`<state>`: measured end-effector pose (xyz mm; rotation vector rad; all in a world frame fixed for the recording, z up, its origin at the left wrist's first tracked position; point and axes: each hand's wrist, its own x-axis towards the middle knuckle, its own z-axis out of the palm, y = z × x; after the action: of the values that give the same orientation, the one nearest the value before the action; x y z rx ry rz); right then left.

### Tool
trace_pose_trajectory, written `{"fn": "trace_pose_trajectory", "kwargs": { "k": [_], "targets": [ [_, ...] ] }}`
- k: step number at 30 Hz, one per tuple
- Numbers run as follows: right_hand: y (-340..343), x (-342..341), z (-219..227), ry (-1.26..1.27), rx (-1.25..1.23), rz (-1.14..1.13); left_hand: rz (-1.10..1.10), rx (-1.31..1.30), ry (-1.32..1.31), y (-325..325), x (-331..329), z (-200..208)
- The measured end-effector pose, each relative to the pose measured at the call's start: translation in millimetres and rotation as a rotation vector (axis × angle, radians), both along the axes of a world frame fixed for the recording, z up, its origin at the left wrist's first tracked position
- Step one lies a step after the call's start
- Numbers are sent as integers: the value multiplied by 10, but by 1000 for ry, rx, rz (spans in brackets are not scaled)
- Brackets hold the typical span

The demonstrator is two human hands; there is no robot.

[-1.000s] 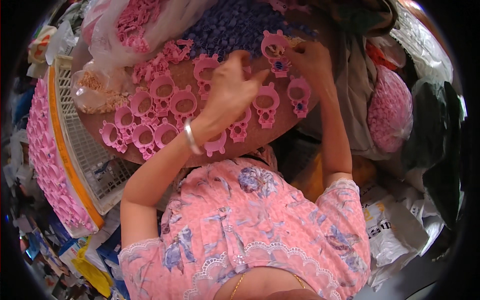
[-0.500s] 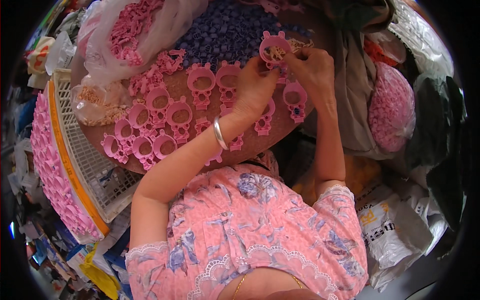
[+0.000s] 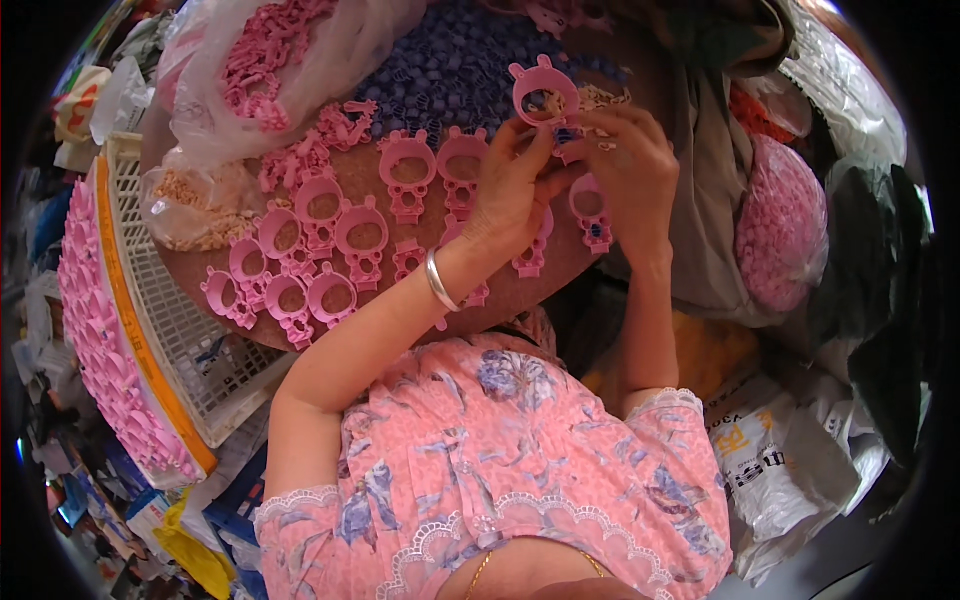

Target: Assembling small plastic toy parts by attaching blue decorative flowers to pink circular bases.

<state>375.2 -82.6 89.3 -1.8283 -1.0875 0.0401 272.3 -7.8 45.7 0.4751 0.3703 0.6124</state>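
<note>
"Pink eared frame (image 3: 545, 79): is that what you have up there in the head view?"

"Yes, over the far right part of the table (image 3: 357, 168), ring uppermost. My left hand (image 3: 515, 180) pinches it low down, thumb against fingertips, probably so the ring is clear of my fingers."

"And the right hand (image 3: 635, 165)?"

"Its fingers curl in close by the frame's lower end. I can't tell whether they pinch anything; my hands hide that part."

"Why work so near the beige pieces (image 3: 606, 97)?"

"They lie just beyond my right fingers, with the blue pieces (image 3: 440, 75) heaped to their left. I'd say that makes for short reaches."

"What about the other frames (image 3: 361, 232)?"

"They lie to my left, mostly ears away from me, likely so each is easy to tell apart. One more frame (image 3: 590, 205) sits just beside my right wrist."
</note>
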Motion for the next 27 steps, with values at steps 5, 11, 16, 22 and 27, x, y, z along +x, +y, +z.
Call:
{"fn": "trace_pose_trajectory", "kwargs": {
  "k": [5, 11, 16, 22, 27],
  "targets": [
    [-99, -44, -84, -96, 62, 20, -35, 19, -3, -14, -43, -45],
    [-128, 74, -98, -293, -7, 139, -67, 110, 29, -29, -58, -2],
    [-106, 8, -65, -94, -20, -53, -111, 225, 116, -75, -43, -3],
    [-78, -43, -163, 236, 9, -97, -75, 223, 254, -37, -8, -29],
    [-29, 161, -110, 437, -63, -76, -80, 235, 246, -40, -52, 67]
  ]
}}
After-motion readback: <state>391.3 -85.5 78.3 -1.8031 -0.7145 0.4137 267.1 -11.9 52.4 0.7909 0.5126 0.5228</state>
